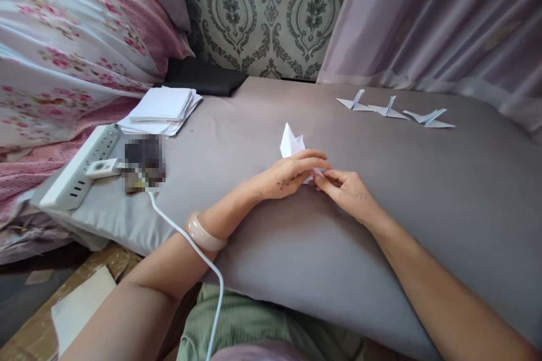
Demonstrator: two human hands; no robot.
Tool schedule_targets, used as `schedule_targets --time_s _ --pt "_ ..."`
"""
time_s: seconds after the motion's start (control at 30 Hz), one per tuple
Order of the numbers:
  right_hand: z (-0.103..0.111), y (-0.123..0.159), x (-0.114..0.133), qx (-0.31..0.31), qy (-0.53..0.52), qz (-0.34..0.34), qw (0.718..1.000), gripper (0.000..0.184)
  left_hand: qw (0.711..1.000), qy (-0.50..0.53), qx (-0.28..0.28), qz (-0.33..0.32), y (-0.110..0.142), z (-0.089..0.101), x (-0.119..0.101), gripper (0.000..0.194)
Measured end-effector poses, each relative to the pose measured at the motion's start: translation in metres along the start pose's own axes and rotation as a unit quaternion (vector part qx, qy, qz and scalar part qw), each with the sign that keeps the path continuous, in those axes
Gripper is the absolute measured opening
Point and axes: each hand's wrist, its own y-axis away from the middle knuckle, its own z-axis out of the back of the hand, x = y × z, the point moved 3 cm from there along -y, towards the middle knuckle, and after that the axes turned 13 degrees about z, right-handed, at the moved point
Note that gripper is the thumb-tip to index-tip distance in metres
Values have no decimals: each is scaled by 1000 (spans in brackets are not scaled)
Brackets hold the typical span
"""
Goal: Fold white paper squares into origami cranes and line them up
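Observation:
A folded piece of white paper [289,142] is between my two hands near the middle of the grey-covered surface. Its pointed tip sticks up beyond my left hand [288,176], which lies across it and hides much of the rest. With thumb and fingers pinched, my right hand [348,190] grips the paper's near right end. The fingertips of both hands almost meet there. Further back on the right stand several folded paper birds [388,108] in a row, wings spread flat and thin points raised.
At the left lies a stack of white paper [158,110] beside a dark folded cloth [203,75]. A white power strip [80,169] holds a plugged-in charger [104,168]. Its white cable [186,232] runs across my left forearm. A pale curtain [444,22] hangs at the back right.

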Motion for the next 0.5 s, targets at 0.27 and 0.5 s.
schedule_targets --time_s 0.27,0.5 --pt "-6 1 -5 -53 44 -2 998 30 965 -26 -206 159 23 26 12 9" --pt "-7 -1 -4 -56 15 5 998 27 979 -92 -92 159 22 9 18 18"
